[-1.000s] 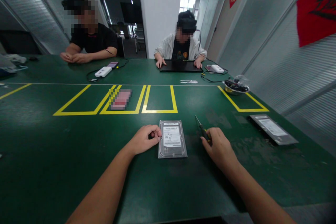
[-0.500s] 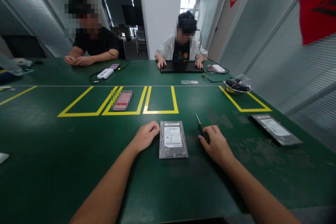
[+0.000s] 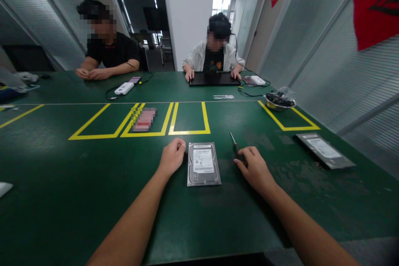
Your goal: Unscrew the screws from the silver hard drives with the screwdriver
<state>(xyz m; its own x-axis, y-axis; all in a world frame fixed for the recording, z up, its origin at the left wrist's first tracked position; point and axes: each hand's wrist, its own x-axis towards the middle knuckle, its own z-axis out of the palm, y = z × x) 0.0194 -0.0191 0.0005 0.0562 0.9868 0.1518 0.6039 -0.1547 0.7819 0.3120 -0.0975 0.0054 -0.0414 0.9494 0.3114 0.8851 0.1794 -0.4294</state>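
Observation:
A hard disk drive (image 3: 204, 164) lies flat on the green table in front of me, its white label facing up. Just left of it rests my left hand (image 3: 173, 156), fingers curled together and a small gap from the drive's edge; whatever they might hold is hidden. To the right of the drive, my right hand (image 3: 252, 165) is closed around the dark handle of a screwdriver (image 3: 236, 147). The screwdriver's metal shaft points away from me, toward the far side, and its tip touches neither drive nor hand.
A second hard drive (image 3: 324, 151) lies at the right. Behind it stands a metal bowl (image 3: 280, 107) of dark items with a plastic bag. Yellow tape (image 3: 190, 133) marks areas on the table; a blurred pink object (image 3: 145, 119) lies inside one. Two people sit opposite, one touching a black panel (image 3: 215, 79).
My left hand has drawn slightly away from the hard drive's left edge, its fingers curled in more. My right hand keeps the screwdriver in place. The whole view has shifted a little.

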